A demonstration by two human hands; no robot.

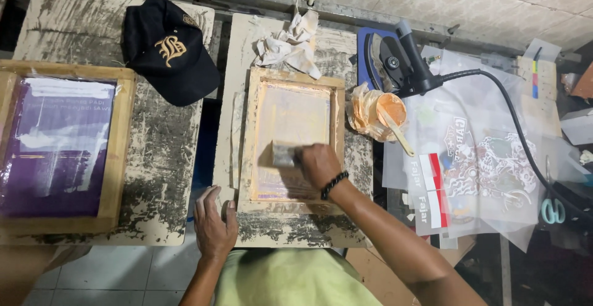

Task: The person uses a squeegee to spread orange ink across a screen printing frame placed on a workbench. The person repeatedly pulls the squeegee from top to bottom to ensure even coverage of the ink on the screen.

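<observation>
A wooden-framed printing screen (254, 134) lies flat on a paint-crusted board (290, 229) in the middle. My right hand (317, 165), with a black bead bracelet on the wrist, grips a squeegee (283, 154) pressed on the screen's mesh, low in the frame. My left hand (214, 222) rests flat on the board at the screen's lower left corner, holding nothing. A crumpled stained rag (290, 43) lies just beyond the screen's far edge.
A tub of orange ink (387, 111) with a stick stands right of the screen. A black cap (167, 49) and a second framed screen (117, 157) lie left. An iron (395, 59), its black cord, printed transparencies (475, 164) and scissors (553, 210) lie right.
</observation>
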